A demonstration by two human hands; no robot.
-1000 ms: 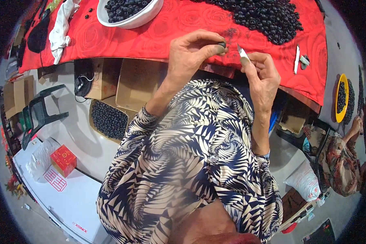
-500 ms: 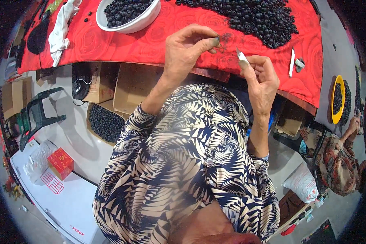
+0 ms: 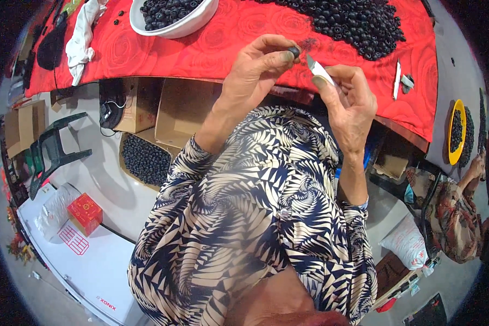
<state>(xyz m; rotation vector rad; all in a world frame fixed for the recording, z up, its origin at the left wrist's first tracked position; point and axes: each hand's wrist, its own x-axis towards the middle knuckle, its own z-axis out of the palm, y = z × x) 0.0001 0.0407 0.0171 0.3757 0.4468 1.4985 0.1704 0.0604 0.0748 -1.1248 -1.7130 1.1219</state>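
The left hand is closed in a pinch, thumb and fingertips gripping one small round dark piece above the near part of the red cloth. The right hand is curled closed around a white-handled knife; its tip stands just right of the piece. A pile of dark pieces lies at the far right, a white bowl at the far left.

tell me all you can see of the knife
The knife has a short, pointed, grey metal-looking blade and a white part behind it. The right hand grips the white part, hiding the rest. Seen against the red cloth, it points up and left in the picture, its tip apart from the dark piece in the left hand.
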